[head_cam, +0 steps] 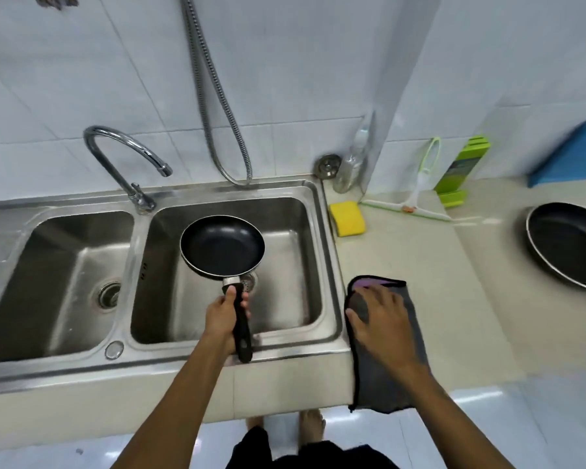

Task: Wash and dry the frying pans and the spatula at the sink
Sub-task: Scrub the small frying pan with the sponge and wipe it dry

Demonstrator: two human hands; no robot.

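Small pan sits above the sink's right basin. Right of sink, on desk: cloth nearest the front edge, sponge behind it, large pan farthest right.

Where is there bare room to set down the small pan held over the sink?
Bare counter lies between the grey cloth under the right hand and the large pan, in front of the squeegee. The left basin holds only its drain. The back corner is crowded: sponge, bottle, squeegee, green rack.
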